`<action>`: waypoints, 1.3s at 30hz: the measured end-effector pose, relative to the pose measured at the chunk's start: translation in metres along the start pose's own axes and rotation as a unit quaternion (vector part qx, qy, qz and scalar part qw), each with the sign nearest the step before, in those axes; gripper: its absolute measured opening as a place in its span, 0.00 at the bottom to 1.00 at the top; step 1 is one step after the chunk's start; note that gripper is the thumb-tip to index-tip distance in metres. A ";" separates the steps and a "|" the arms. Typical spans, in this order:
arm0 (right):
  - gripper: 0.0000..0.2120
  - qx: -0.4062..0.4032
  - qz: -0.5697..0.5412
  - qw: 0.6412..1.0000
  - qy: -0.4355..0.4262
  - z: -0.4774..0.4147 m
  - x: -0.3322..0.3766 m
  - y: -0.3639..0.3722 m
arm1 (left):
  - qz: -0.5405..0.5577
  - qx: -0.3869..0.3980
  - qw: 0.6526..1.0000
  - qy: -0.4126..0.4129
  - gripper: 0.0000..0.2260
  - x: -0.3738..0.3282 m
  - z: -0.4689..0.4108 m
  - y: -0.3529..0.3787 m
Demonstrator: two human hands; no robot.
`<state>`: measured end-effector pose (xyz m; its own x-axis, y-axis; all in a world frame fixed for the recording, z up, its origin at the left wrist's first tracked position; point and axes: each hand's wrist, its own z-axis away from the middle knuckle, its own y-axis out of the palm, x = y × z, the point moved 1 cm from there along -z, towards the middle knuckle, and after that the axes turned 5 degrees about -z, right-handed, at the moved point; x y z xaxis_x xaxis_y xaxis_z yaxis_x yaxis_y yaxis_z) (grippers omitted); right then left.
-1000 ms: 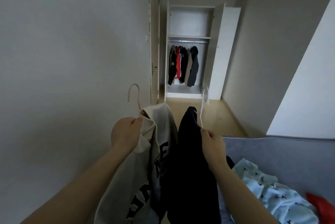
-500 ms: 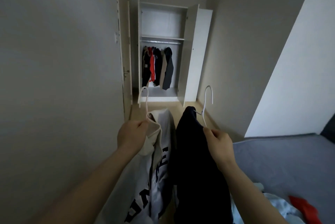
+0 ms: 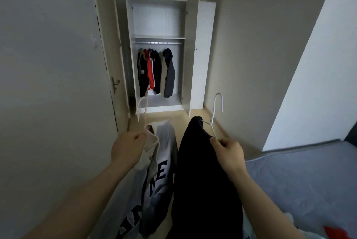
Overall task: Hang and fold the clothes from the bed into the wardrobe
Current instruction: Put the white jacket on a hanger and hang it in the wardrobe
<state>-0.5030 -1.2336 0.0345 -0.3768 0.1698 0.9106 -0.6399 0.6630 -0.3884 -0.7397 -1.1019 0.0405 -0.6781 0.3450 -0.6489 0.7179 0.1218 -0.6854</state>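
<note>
My left hand [image 3: 128,148] is curled tight round the neck of a white hanger [image 3: 142,107] carrying the grey sweatshirt [image 3: 162,171]. The wardrobe [image 3: 191,55] is straight ahead, doors open, and its rail [image 3: 173,43] is free on the right. The dark top [image 3: 201,180] hangs off the second hanger [image 3: 218,107], pinched in my right hand [image 3: 229,153]. I'd keep both hooks upright and hang one at a time. The bed [image 3: 299,180] is beside me on the right.
</note>
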 end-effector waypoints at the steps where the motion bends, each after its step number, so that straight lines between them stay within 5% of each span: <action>1: 0.20 0.000 0.001 1.000 -0.001 -0.015 -0.002 0.003 | 0.001 -0.001 1.000 0.004 0.19 -0.001 -0.012 0.007; 10: 0.18 0.000 0.029 1.000 0.010 -0.114 -0.026 0.045 | 0.014 0.012 1.000 0.009 0.21 0.021 -0.110 0.076; 23: 0.16 -0.045 0.111 0.987 0.106 -0.211 -0.094 0.058 | 0.071 0.173 0.981 0.048 0.27 0.013 -0.245 0.236; 29: 0.16 -0.079 0.087 0.980 0.161 -0.273 -0.156 0.037 | 0.040 0.225 0.968 0.101 0.26 -0.032 -0.281 0.333; 34: 0.21 -0.153 0.135 0.957 0.205 -0.301 -0.228 0.016 | 0.021 0.274 0.950 0.147 0.22 -0.059 -0.292 0.421; 39: 0.16 -0.164 0.196 0.924 0.285 -0.297 -0.300 0.007 | 0.007 0.316 0.933 0.170 0.25 -0.071 -0.289 0.496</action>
<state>-0.1954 -1.0636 -0.1988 -0.0632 0.7382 0.6717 -0.2571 0.6383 -0.7256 -0.2896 -0.7975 -0.1581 -0.5022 0.6311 -0.5911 0.4173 -0.4219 -0.8049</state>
